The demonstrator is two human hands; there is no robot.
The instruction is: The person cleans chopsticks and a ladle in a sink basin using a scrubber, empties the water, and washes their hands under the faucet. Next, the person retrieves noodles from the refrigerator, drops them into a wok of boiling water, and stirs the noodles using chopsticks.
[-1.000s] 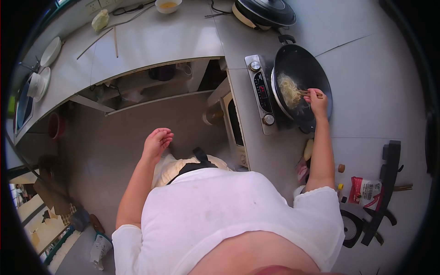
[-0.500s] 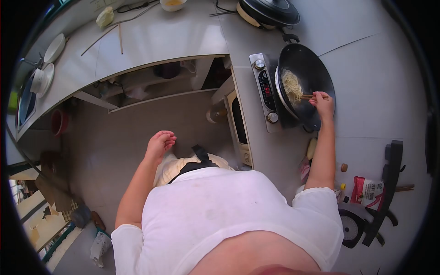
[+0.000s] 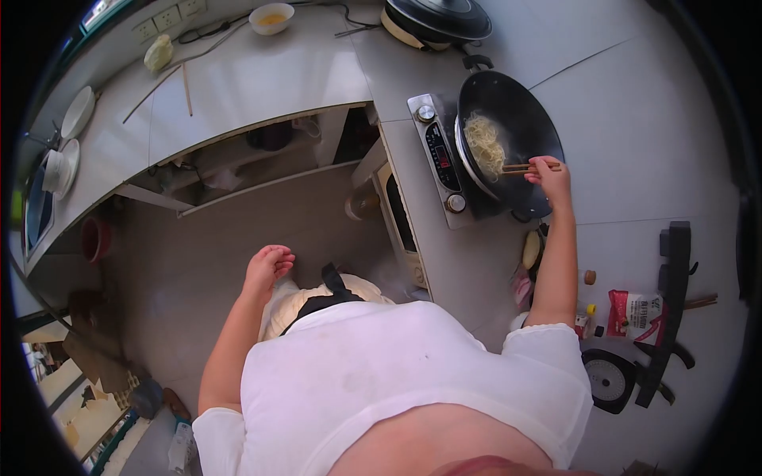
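Note:
A black wok (image 3: 516, 111) stands on a silver-edged induction cooker (image 3: 438, 159) at the right. Pale noodles (image 3: 482, 143) lie against the wok's left side. My right hand (image 3: 550, 176) is over the wok's lower right part, its fingers closed round wooden chopsticks (image 3: 520, 169) whose tips reach the lower edge of the noodles. In front of my body, my left hand (image 3: 270, 266) hangs above the floor with curled fingers. It touches none of the kitchen things, and whether something small is inside it cannot be made out.
Behind the cooker is a lidded black pan (image 3: 440, 20). A bowl with yellow liquid (image 3: 271, 19), a cabbage piece (image 3: 159, 52) and two loose sticks (image 3: 189, 89) rest on the back counter. A red-white packet (image 3: 635, 316) and a round scale (image 3: 609, 381) are at the right.
The view has shifted a little. My right hand and the chopsticks have moved slightly within the wok, along the noodles' lower edge. My left hand keeps its curled pose.

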